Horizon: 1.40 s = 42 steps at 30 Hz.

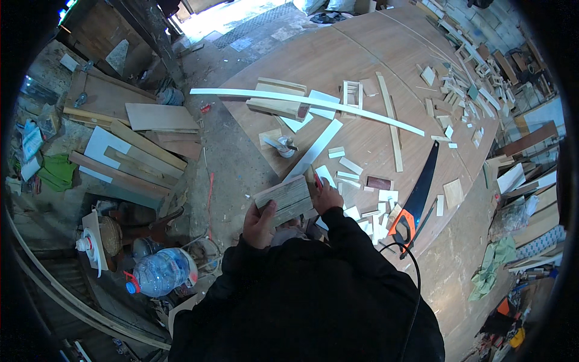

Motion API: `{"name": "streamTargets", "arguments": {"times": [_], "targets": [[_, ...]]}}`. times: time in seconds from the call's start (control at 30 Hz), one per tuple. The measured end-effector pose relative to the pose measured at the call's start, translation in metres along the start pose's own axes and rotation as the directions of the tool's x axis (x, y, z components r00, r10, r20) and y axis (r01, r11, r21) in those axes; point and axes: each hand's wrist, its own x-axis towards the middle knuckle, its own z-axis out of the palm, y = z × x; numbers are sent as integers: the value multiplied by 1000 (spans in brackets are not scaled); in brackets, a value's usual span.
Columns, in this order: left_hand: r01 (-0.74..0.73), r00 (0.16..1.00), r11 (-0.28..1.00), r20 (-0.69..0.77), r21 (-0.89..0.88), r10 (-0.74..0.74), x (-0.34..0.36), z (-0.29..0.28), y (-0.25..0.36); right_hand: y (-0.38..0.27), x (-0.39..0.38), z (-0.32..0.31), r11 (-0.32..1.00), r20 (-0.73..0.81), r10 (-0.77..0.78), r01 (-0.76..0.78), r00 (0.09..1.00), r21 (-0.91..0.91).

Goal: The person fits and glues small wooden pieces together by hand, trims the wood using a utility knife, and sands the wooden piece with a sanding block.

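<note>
My left hand (259, 224) grips the near left corner of a flat wooden piece (286, 199) with grey streaked grain, thumb on top. It is held in front of my body at the table's near edge. My right hand (327, 198) is closed at the far right side of the same piece. Between its fingers shows a thin red stick-like thing (318, 180), too small to name for sure. A narrow wooden strip (310, 181) stands up beside those fingers; I cannot tell whether it is part of the held piece.
On the table (362, 54) lie a handsaw (422, 181) with an orange handle, a long pale strip (313, 104), a wooden box (277, 96), a small jar (286, 146) and many offcuts (377, 223). Boards (136, 151) lean at left, near a large water bottle (160, 274).
</note>
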Motion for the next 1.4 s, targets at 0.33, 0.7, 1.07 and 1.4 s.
{"name": "streamTargets", "arguments": {"times": [0.33, 0.7, 1.07, 1.4], "targets": [[-89, 994, 982, 76, 169, 77, 16, 9, 11, -15, -82, -141, 663, -503, -292, 551, 814, 507], [-316, 948, 841, 188, 440, 257, 0, 79, 31, -38, -166, -224, 787, -555, -456, 606, 696, 113], [-359, 931, 835, 227, 416, 286, -16, 82, 27, -38, -179, -214, 756, -551, -456, 631, 699, 175], [-421, 907, 819, 200, 391, 370, -30, 80, 23, -49, -182, -201, 738, -593, -444, 650, 671, 182]]}}
